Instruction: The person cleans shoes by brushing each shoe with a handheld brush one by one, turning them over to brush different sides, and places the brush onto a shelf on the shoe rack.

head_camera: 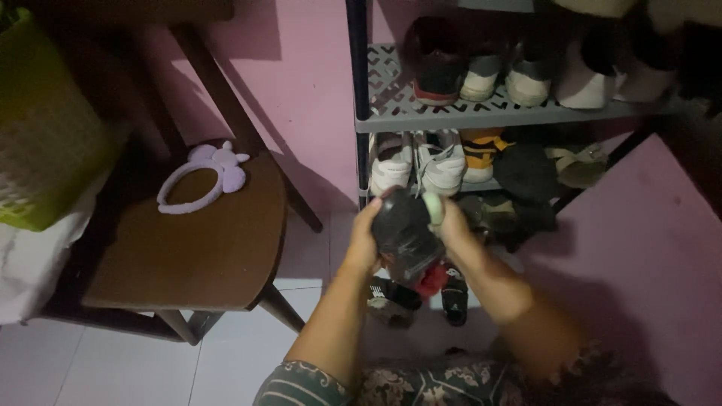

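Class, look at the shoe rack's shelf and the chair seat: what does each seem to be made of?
Shoe rack's shelf: probably grey moulded plastic, matt, given its regular cut-out lattice. Chair seat: likely wood with a smooth brown finish; dim light hides any grain.

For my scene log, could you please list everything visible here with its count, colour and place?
dark shoe: one, black with a red part, held between both hands
shoe rack: one, grey, against the pink wall
shoes on rack: several pairs, white, dark and orange-striped, on two shelves
sandals: a few, dark, on the floor below the hands
chair: one, brown wood, left
headband: one, lilac, on the chair seat
basket: one, green, far left
left hand: gripping the shoe
right hand: gripping the shoe
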